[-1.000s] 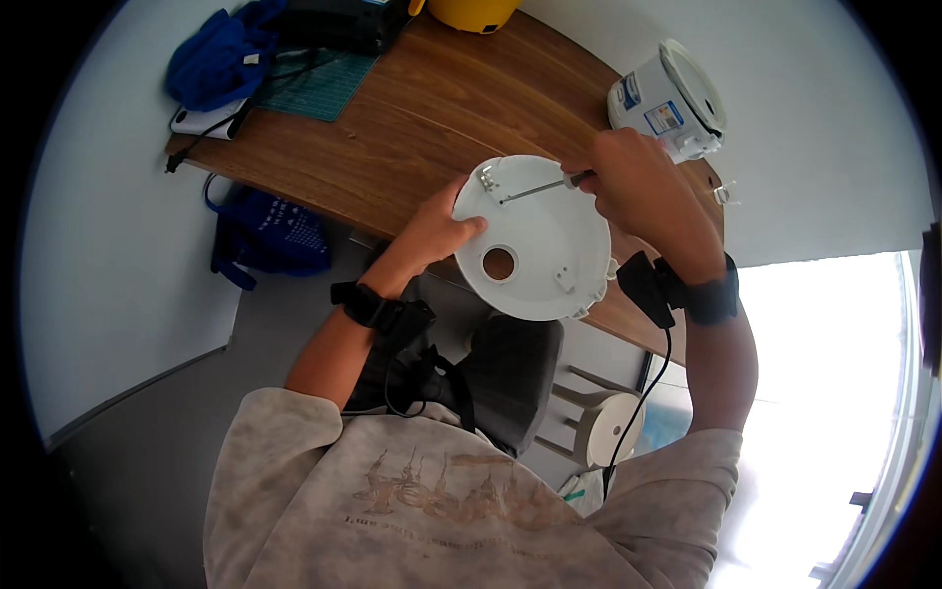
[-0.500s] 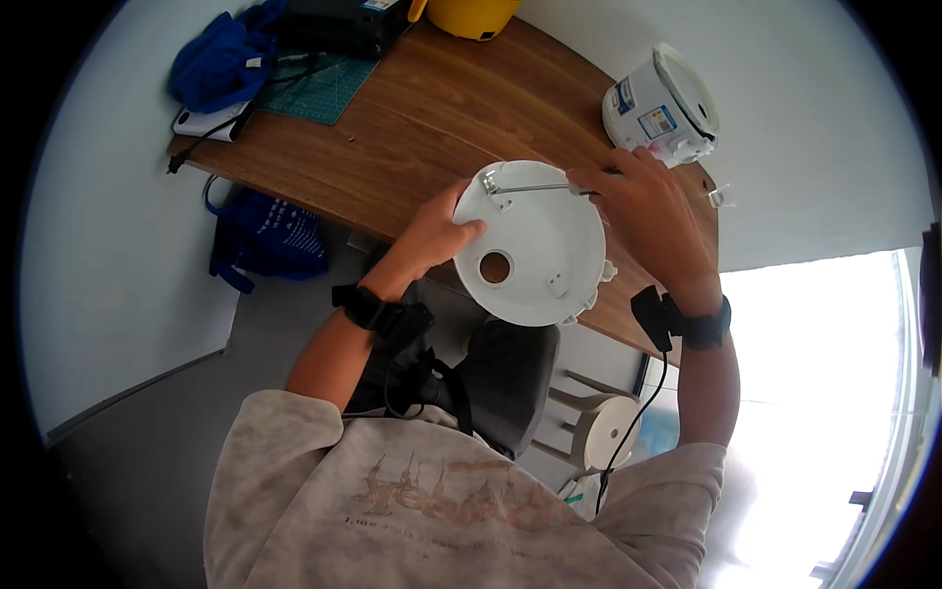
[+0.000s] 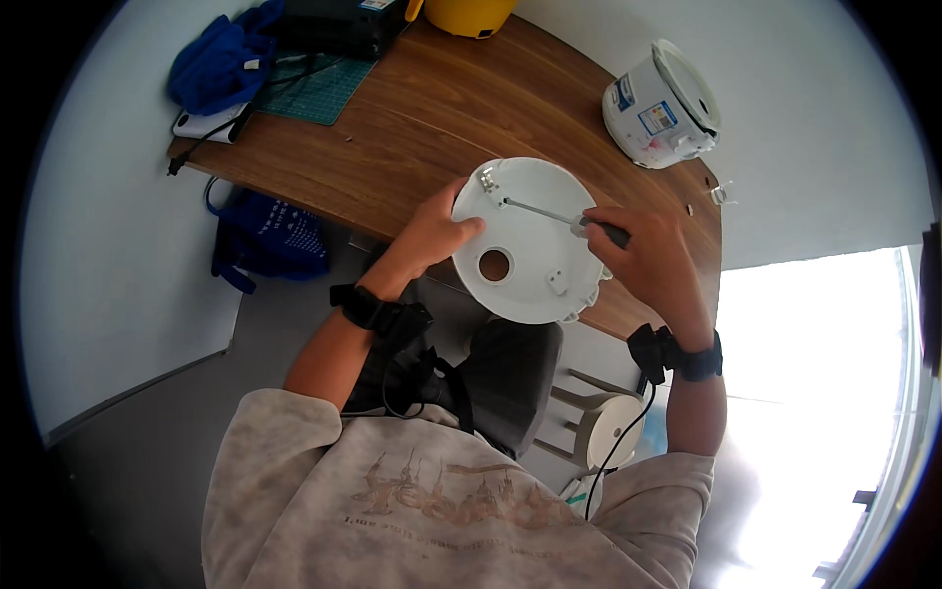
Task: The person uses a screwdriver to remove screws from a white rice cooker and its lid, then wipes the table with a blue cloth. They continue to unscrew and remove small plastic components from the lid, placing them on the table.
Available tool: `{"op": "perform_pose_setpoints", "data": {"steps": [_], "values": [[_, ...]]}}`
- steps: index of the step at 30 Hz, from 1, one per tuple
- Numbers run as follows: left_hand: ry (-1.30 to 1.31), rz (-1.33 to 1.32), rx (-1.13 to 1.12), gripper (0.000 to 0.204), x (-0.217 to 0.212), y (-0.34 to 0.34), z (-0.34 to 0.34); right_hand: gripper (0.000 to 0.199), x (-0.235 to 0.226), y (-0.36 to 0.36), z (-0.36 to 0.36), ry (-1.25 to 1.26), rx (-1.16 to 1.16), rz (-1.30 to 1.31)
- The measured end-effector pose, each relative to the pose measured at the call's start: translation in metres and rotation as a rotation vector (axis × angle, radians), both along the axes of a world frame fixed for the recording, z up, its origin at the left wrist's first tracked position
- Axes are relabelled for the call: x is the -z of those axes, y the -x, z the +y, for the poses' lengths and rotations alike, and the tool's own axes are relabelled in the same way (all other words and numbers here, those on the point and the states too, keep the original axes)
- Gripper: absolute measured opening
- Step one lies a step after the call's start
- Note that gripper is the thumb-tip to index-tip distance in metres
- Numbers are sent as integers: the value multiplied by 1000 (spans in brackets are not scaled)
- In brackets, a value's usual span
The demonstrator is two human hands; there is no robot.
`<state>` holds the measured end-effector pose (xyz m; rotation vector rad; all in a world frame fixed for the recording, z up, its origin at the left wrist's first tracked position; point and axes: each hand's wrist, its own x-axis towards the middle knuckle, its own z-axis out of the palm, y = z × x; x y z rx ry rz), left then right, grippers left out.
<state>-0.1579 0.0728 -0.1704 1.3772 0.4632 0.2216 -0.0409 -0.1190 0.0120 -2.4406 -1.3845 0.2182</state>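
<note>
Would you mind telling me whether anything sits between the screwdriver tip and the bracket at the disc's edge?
Nothing visible does. The right hand holds the screwdriver, its shaft crossing bare white disc to the bracket; the left hand grips the rim beside it.

I count one white round base plate [image 3: 530,245], one screwdriver [image 3: 564,218], one rice cooker [image 3: 659,106], one yellow container [image 3: 475,14], two blue bags [image 3: 224,61].

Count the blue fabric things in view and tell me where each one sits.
2. A blue cloth bundle lies on the far left corner of the wooden desk. A blue bag sits on the floor under that desk edge. More may be hidden beneath.
</note>
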Motion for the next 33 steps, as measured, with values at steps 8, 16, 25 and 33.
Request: {"op": "perform_pose_setpoints", "data": {"steps": [8,16,25,33], "values": [[5,-40,12,55,-1,-1,-2,22,6,2,-2,-13,-2,21],[-12,-40,8,54,3,-2,-1,23,6,9,0,30,-8,55],[4,-17,-1,55,1,-2,-1,24,-1,13,0,43,51,102],[18,-26,3,55,0,-3,-3,23,12,11,-7,-51,-37,52]]}}
